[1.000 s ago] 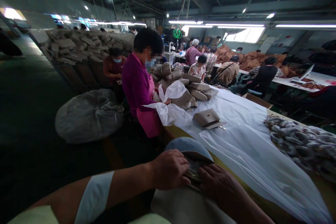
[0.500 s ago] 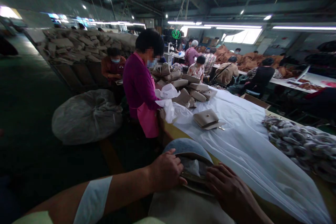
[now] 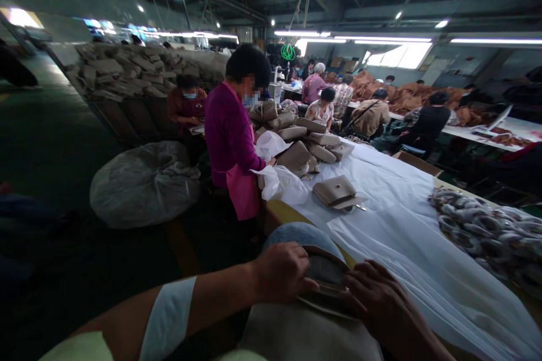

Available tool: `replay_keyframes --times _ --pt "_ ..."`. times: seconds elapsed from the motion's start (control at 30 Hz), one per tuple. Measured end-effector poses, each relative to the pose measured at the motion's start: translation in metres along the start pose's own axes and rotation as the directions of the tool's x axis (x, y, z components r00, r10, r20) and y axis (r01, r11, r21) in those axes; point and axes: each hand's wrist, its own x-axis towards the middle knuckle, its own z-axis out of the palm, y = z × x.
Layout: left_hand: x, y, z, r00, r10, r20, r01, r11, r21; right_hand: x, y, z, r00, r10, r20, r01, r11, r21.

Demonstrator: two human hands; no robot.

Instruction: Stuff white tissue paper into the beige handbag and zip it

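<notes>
Both of your hands are pressing at the bottom centre of the frame: your left hand (image 3: pixel 282 272) and right hand (image 3: pixel 381 304) are gripping the open mouth of a soft beige bag (image 3: pixel 313 324), fingers curled over its rim. It looks light and floppy, so hold the stiffer rim. Beyond, the white sheet (image 3: pixel 406 225) is leaving room on the worktop (image 3: pixel 283 211), whose edge runs just left; a finished bag (image 3: pixel 336 190) is lying farther up.

The left hand (image 3: pixel 282 272) reaches in from the lower left on a bare forearm banded with a pale wrap, fingers curled downward. The right hand (image 3: pixel 381 299) lies close beside it, palm down, fingers bent toward the left.
</notes>
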Motion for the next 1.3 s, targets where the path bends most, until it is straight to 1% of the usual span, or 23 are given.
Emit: replay_keyframes --times 0.07,0.13,0.2,0.3,0.37,0.43,0.47,0.53,0.6,0.63,0.7,0.77,0.83,0.9,0.97,1.0,1.03,1.07,1.13,1.17,1.2,1.23,1.3 --pt "-0.014 -0.011 0.003 0.996 -0.006 -0.089 0.013 0.997 0.075 -0.005 0.000 0.001 1.000 0.002 -0.021 -0.003 0.999 -0.042" --pt "-0.025 -0.022 0.010 0.991 -0.006 -0.130 0.025 0.988 0.149 -0.010 -0.001 0.005 0.998 -0.029 -0.063 0.024 0.996 -0.085" --pt "-0.032 -0.028 0.017 0.987 -0.026 -0.159 0.053 0.985 0.167 -0.012 0.000 0.008 0.995 -0.055 -0.078 0.046 0.993 -0.106" --pt "-0.035 -0.031 0.021 0.984 -0.047 -0.172 0.072 0.988 0.137 -0.012 0.003 0.009 1.000 -0.001 -0.024 0.000 0.998 -0.061" --pt "-0.037 -0.032 0.016 0.984 -0.042 -0.175 0.057 0.995 0.076 -0.010 0.004 0.007 0.999 0.030 0.028 -0.030 1.000 -0.010" --pt "-0.040 -0.033 0.007 0.972 -0.081 -0.222 0.074 0.997 -0.039 -0.008 0.004 0.002 1.000 0.002 0.022 -0.003 1.000 0.018" --pt "-0.041 -0.035 0.001 0.955 -0.135 -0.264 0.111 0.988 -0.104 -0.006 0.004 0.000 1.000 -0.021 -0.011 0.021 1.000 0.012" --pt "-0.042 -0.037 -0.008 0.900 -0.279 -0.335 0.210 0.951 -0.228 -0.001 0.002 -0.003 0.994 -0.059 -0.095 0.057 0.998 -0.029" --pt "-0.039 -0.038 -0.013 0.851 -0.388 -0.353 0.274 0.903 -0.331 0.006 -0.003 -0.002 0.987 -0.092 -0.135 0.082 0.993 -0.080" --pt "-0.038 -0.036 -0.013 0.845 -0.410 -0.343 0.279 0.886 -0.371 0.010 -0.006 0.001 0.986 -0.109 -0.127 0.097 0.991 -0.095" --pt "-0.035 -0.032 -0.008 0.868 -0.400 -0.293 0.256 0.868 -0.425 0.019 -0.014 0.009 0.989 -0.113 -0.093 0.104 0.991 -0.089" --pt "-0.037 -0.028 -0.001 0.903 -0.362 -0.230 0.233 0.864 -0.446 0.027 -0.019 0.015 0.998 -0.051 -0.047 0.049 0.998 -0.042" --pt "-0.046 -0.028 0.007 0.937 -0.308 -0.162 0.202 0.861 -0.467 0.031 -0.018 0.014 1.000 0.003 0.026 -0.004 0.999 0.034" --pt "-0.062 -0.034 0.015 0.960 -0.251 -0.122 0.159 0.851 -0.500 0.031 -0.009 0.006 0.998 0.015 0.068 -0.022 0.995 0.102" --pt "-0.078 -0.045 0.022 0.963 -0.242 -0.117 0.150 0.845 -0.514 0.027 0.007 -0.003 0.998 0.045 0.032 -0.048 0.993 0.111" --pt "-0.084 -0.051 0.026 0.961 -0.252 -0.112 0.165 0.852 -0.497 0.023 0.015 -0.007 0.996 0.087 0.021 -0.088 0.992 0.089" --pt "-0.088 -0.057 0.029 0.967 -0.236 -0.098 0.166 0.872 -0.461 0.019 0.024 -0.008 0.989 0.145 0.037 -0.147 0.987 0.061" --pt "-0.090 -0.061 0.033 0.973 -0.211 -0.094 0.152 0.892 -0.427 0.015 0.031 -0.008 0.974 0.206 0.095 -0.211 0.977 0.038" --pt "-0.086 -0.064 0.043 0.982 -0.151 -0.110 0.092 0.903 -0.419 0.006 0.041 -0.004 0.916 0.309 0.257 -0.329 0.944 0.037" --pt "-0.082 -0.064 0.050 0.981 -0.142 -0.134 0.065 0.885 -0.462 0.001 0.044 0.000 0.883 0.332 0.331 -0.374 0.925 0.068" --pt "-0.077 -0.063 0.057 0.975 -0.158 -0.156 0.052 0.844 -0.533 -0.003 0.046 0.005 0.861 0.334 0.383 -0.405 0.907 0.119" --pt "-0.071 -0.062 0.066 0.965 -0.197 -0.173 0.049 0.783 -0.621 -0.007 0.047 0.010 0.850 0.326 0.414 -0.427 0.886 0.179" --pt "-0.060 -0.058 0.086 0.927 -0.326 -0.188 0.054 0.608 -0.792 -0.014 0.050 0.017 0.832 0.320 0.453 -0.476 0.830 0.289"
